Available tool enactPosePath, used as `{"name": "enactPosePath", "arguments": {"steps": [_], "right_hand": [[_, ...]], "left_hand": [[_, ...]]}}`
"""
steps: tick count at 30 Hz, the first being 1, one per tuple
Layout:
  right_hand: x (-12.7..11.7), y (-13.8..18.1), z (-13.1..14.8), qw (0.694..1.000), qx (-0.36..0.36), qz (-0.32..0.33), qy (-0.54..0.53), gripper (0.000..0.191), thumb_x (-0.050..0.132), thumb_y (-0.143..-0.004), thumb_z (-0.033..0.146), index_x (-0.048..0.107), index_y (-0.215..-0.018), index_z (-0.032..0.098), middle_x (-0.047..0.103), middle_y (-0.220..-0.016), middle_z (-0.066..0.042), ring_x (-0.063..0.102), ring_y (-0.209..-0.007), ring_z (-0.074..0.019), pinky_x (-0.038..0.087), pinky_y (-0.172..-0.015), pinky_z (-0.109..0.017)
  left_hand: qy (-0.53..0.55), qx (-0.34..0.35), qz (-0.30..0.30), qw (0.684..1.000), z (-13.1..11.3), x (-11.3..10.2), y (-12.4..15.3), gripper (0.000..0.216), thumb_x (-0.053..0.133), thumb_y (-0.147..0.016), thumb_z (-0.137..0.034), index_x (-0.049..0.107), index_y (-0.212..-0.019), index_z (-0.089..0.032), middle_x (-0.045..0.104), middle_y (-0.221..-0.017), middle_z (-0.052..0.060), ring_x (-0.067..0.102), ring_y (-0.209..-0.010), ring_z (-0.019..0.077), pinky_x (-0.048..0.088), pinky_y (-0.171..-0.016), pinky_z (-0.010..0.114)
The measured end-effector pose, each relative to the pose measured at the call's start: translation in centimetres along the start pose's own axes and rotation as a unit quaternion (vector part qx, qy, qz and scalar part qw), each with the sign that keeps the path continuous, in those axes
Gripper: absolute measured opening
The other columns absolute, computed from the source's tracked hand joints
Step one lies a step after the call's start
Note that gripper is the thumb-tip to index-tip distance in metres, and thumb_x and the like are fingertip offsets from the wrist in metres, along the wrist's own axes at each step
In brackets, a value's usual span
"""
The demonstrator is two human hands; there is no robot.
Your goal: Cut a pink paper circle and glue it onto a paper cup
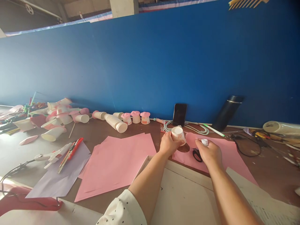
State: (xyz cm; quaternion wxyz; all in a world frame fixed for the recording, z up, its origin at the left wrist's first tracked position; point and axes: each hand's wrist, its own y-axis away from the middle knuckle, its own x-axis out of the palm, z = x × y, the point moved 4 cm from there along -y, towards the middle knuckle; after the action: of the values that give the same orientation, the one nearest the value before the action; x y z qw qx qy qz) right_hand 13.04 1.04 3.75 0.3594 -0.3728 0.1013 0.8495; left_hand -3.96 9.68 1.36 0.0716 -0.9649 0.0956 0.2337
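Observation:
My left hand [169, 144] is closed around a small white paper cup [178, 135] with a printed mark, tilted so its round end faces up. Just to the right, my right hand [211, 153] is closed, with a pink paper disc [191, 140] at its fingertips. A small white object [204, 142], perhaps a cap or tube, also sticks up from that hand; its kind is unclear. Under both hands lies a pink sheet [231, 151] with a round gap cut at its left edge. Black scissor handles [197, 155] show beside the right hand.
Pink sheets [119, 159] lie left, past them a glue gun [55, 155] and a red utility knife [71, 153]. Behind stand stacked cups [116, 122], pink-topped cups [136, 117], a phone [179, 114] and a black flask [227, 114] against the blue partition [150, 62].

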Motion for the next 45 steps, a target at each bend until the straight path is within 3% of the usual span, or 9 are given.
{"name": "enactPosePath", "arguments": {"steps": [8,14,16,21,25,30,36,42,45], "right_hand": [[0.1,-0.2,-0.5,0.997,0.06,0.034,-0.031,0.026,0.055,-0.07,0.045,0.065,-0.067,0.021,0.065,-0.055,-0.005,0.059,-0.057,-0.0224,0.041,-0.052,-0.029],[0.8,-0.8,-1.3,0.989,0.053,0.019,-0.14,0.04,0.06,-0.071,0.053,0.068,-0.091,0.02,0.066,-0.065,-0.004,0.062,-0.064,-0.0244,0.047,-0.059,-0.033],[1.4,-1.1,-1.4,0.964,0.049,0.042,-0.258,0.041,0.063,-0.071,0.052,0.066,-0.096,0.02,0.064,-0.066,-0.001,0.062,-0.063,-0.0216,0.049,-0.061,-0.033],[2.3,-1.8,-1.4,0.817,0.067,0.019,-0.573,0.034,0.074,-0.061,0.031,0.062,-0.09,0.017,0.057,-0.074,0.003,0.059,-0.068,-0.0128,0.056,-0.074,-0.032],[1.9,-1.5,-0.5,0.79,0.018,0.045,-0.611,0.034,0.077,-0.065,0.032,0.063,-0.092,0.017,0.059,-0.084,0.0,0.061,-0.078,-0.0131,0.055,-0.088,-0.037],[1.4,-0.8,0.2,0.818,-0.023,0.051,-0.573,0.044,0.074,-0.074,0.048,0.066,-0.109,0.022,0.065,-0.103,-0.003,0.063,-0.094,-0.0154,0.053,-0.084,-0.031],[0.3,0.4,0.7,0.898,-0.059,-0.014,-0.437,0.062,0.07,-0.073,0.057,0.064,-0.124,0.022,0.067,-0.092,-0.002,0.056,-0.065,-0.0105,0.044,-0.054,-0.021],[-0.7,2.2,2.3,0.949,-0.117,-0.023,-0.292,0.06,0.064,-0.079,0.057,0.063,-0.127,0.021,0.069,-0.076,-0.001,0.052,-0.056,-0.0116,0.046,-0.057,-0.025],[-0.7,2.7,3.1,0.948,-0.15,-0.027,-0.281,0.059,0.061,-0.082,0.055,0.06,-0.13,0.021,0.072,-0.082,-0.004,0.059,-0.06,-0.0138,0.05,-0.061,-0.027]], "left_hand": [[-0.047,0.01,0.068,0.997,0.5,0.5,0.2,0.051,0.077,-0.057,-0.045,0.057,-0.097,-0.022,0.067,-0.102,0.008,0.063,-0.092,0.0266,0.048,-0.074,0.035],[-0.107,0.033,0.081,0.99,-0.1,0.7,0.6,0.048,0.076,-0.056,-0.045,0.057,-0.095,-0.023,0.066,-0.1,0.008,0.061,-0.095,0.0288,0.048,-0.076,0.036],[-0.126,0.042,0.079,0.988,-0.4,0.7,0.8,0.048,0.077,-0.056,-0.045,0.057,-0.094,-0.023,0.066,-0.1,0.009,0.061,-0.097,0.0307,0.048,-0.079,0.038],[-0.156,0.049,0.095,0.982,-0.8,0.6,1.0,0.055,0.078,-0.056,-0.045,0.057,-0.102,-0.024,0.066,-0.109,0.011,0.059,-0.106,0.0347,0.047,-0.086,0.042],[-0.159,0.054,0.098,0.981,-0.6,0.7,1.0,0.061,0.079,-0.054,-0.045,0.056,-0.107,-0.025,0.065,-0.112,0.012,0.056,-0.11,0.0366,0.045,-0.09,0.045],[-0.143,0.045,0.1,0.984,-0.5,0.5,1.0,0.064,0.083,-0.048,-0.046,0.056,-0.103,-0.025,0.065,-0.111,0.01,0.055,-0.111,0.0371,0.044,-0.093,0.045],[-0.165,0.044,0.115,0.979,-0.5,0.8,0.9,0.07,0.081,-0.048,-0.048,0.056,-0.109,-0.024,0.062,-0.117,0.014,0.051,-0.117,0.0387,0.039,-0.099,0.048],[-0.129,0.066,0.1,0.984,-0.7,0.8,1.0,0.084,0.081,-0.046,-0.051,0.054,-0.121,-0.026,0.059,-0.125,0.013,0.048,-0.122,0.0369,0.036,-0.104,0.047],[-0.099,0.085,0.088,0.988,-1.5,0.7,1.3,0.077,0.08,-0.051,-0.049,0.057,-0.121,-0.026,0.061,-0.121,0.01,0.051,-0.118,0.0353,0.038,-0.102,0.046]]}}
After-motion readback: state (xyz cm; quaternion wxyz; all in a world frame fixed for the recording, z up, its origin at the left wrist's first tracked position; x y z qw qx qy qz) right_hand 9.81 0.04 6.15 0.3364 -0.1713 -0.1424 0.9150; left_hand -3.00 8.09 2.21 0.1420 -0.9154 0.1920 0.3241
